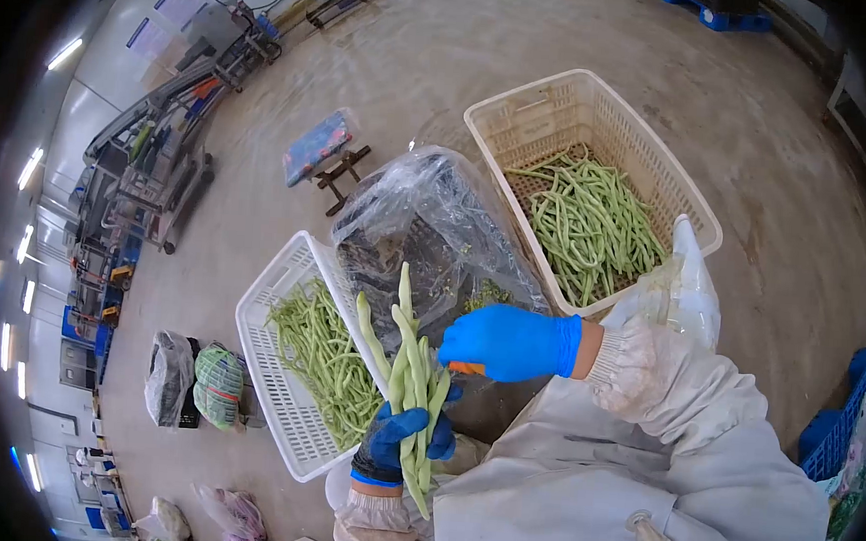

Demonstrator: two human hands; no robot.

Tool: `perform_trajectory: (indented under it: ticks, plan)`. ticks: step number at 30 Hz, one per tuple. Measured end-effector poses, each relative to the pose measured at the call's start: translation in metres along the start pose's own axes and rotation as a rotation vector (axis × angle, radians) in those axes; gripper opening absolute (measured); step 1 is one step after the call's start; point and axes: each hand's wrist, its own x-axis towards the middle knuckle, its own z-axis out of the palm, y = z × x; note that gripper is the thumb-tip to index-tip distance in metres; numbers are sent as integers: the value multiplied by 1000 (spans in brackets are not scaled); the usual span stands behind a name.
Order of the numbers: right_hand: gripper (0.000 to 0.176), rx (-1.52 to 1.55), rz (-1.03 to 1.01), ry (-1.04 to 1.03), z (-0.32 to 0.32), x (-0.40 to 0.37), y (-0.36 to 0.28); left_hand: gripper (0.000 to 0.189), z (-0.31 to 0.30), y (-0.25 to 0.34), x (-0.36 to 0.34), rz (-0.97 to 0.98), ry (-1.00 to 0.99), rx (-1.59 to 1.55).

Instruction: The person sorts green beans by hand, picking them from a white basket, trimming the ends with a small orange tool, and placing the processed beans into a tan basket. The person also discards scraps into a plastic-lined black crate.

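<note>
My left hand [395, 445], in a dark blue glove, is wrapped round a bunch of long green beans [412, 368] at the lower middle. Just right of the beans is my right hand [510, 345] in a bright blue glove, its fingers closed on a small orange-handled tool [467, 368]. The rest of that tool is hidden. Under and beyond my hands stands a dark crate lined with clear plastic [427, 211], with plant scraps in it. A white basket [264, 359] of green beans lies to the left, and a larger cream basket [649, 150] of beans to the upper right.
A small stool with a patterned top [319, 146] stands beyond the lined crate. Wrapped bundles [218, 386] sit on the floor at left. At the far right is a blue crate [845, 425]. Metal equipment [147, 169] lines the left wall.
</note>
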Motion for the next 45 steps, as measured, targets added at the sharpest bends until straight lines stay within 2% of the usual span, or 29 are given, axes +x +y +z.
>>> perform_trajectory:
  ticks: [1,2,5,7,11,14,16,17,19,20,21,22,24,26,27,28,29,30,32,33,34,36,37,39,43,45]
  plan:
    - [11,-145,-43,-52,-2,-1,-1,57,0,-1,-1,0,1,-2]
    - [11,-143,-44,-54,1,-4,-1,57,0,-2,-2,5,-6,-13]
    - [10,-4,-40,-42,8,-12,0,57,0,-3,-5,-8,13,-3]
    - [12,213,-45,27,8,-17,-2,57,1,-3,-7,-31,35,15]
    - [13,221,-77,10,5,-17,-3,59,0,-3,-8,-138,10,-91]
    - [16,122,-104,-70,3,-16,0,58,9,0,-6,-157,27,-91]
    - [12,15,-85,-171,-4,-15,-6,58,11,0,-7,-158,60,-64]
    - [12,18,-83,-169,-2,-15,-8,58,7,-3,-6,-141,58,-61]
    - [10,-136,-41,-19,7,-18,-14,59,0,-8,-5,-132,52,-55]
    - [10,-137,-37,-15,13,-19,-20,57,-3,-10,-4,-85,-36,-66]
    - [11,431,210,78,19,-18,-27,55,-4,-9,-2,-39,-124,-75]
    - [11,1003,452,171,24,-19,-32,55,-4,-10,-1,-45,-124,-71]
    - [18,1065,441,188,38,-18,-20,54,-2,-14,4,37,-142,-234]
    - [18,363,297,460,45,-15,-13,52,0,-14,3,8,-126,-268]
    - [18,365,296,468,35,-14,-1,51,-1,-15,-1,15,-214,-314]
    - [17,474,443,591,16,-15,19,51,-2,-16,-3,22,-305,-360]
    - [17,587,588,705,5,-16,31,51,-2,-17,-4,22,-305,-357]
    - [17,597,584,700,9,-16,35,49,-2,-19,-8,38,-319,-376]
    - [21,-35,117,600,13,-17,41,47,-2,-21,-10,70,-357,-413]
    - [26,-18,114,480,6,-10,17,48,-4,-20,-8,62,-371,-424]
    - [26,-19,114,479,2,-4,-3,48,-4,-20,-5,63,-372,-425]
    - [29,282,56,303,1,6,-29,48,-2,-20,-3,40,-391,-428]
    - [29,284,56,305,3,9,-29,49,0,-21,-5,53,-353,-431]
    - [26,82,-84,188,7,12,-26,50,2,-20,-5,63,-365,-442]
    - [23,-72,-142,165,6,12,-23,50,1,-20,-7,100,-377,-451]
    - [21,-242,-229,166,6,12,-22,51,0,-21,-7,100,-391,-472]
